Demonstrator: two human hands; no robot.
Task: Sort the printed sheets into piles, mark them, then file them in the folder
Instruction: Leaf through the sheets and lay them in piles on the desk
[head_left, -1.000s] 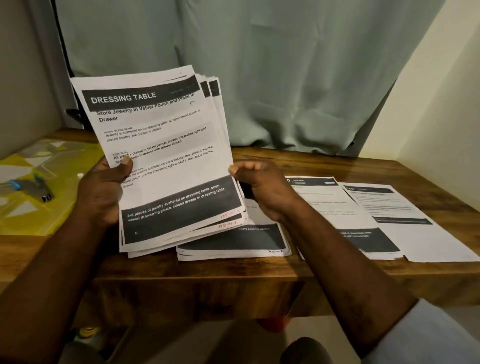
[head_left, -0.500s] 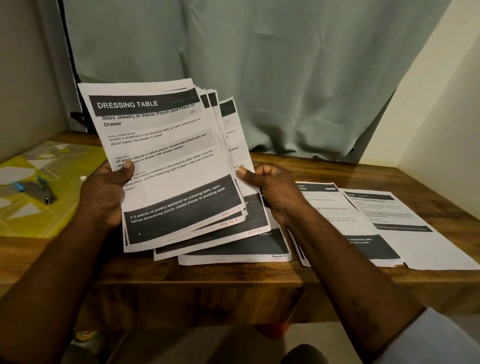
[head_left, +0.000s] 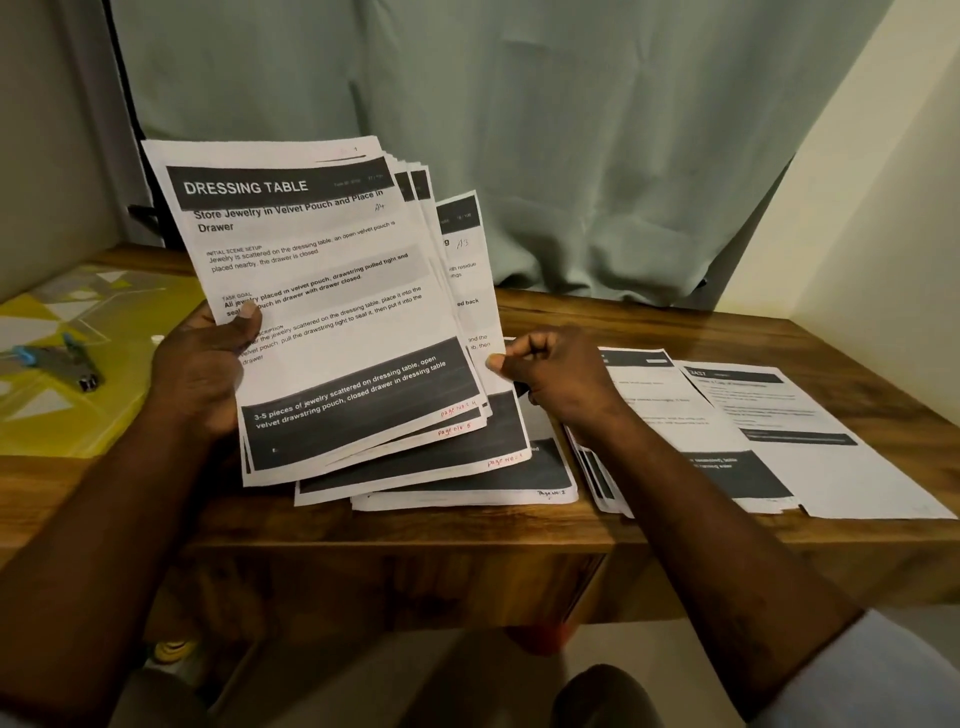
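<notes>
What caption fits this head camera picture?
Left hand holds printed sheets; right hand pinches one sheet above the table.

Left hand (head_left: 197, 374) and right hand (head_left: 556, 379) are holding one fanned stack (head_left: 332, 291) and one separate sheet (head_left: 467, 291); three piles (head_left: 540, 473) (head_left: 670, 410) (head_left: 841, 467), one yellow folder (head_left: 78, 415) and one stapler (head_left: 67, 364) are lying flat.

The left hand (head_left: 200, 364) grips a fanned stack of printed sheets (head_left: 322, 312), tilted upright, with its thumb on the top page headed DRESSING TABLE. The right hand (head_left: 550, 376) pinches the edge of a rear sheet (head_left: 467, 270). Further sheets (head_left: 831, 462) lie flat on the wooden table (head_left: 675, 322).
</notes>
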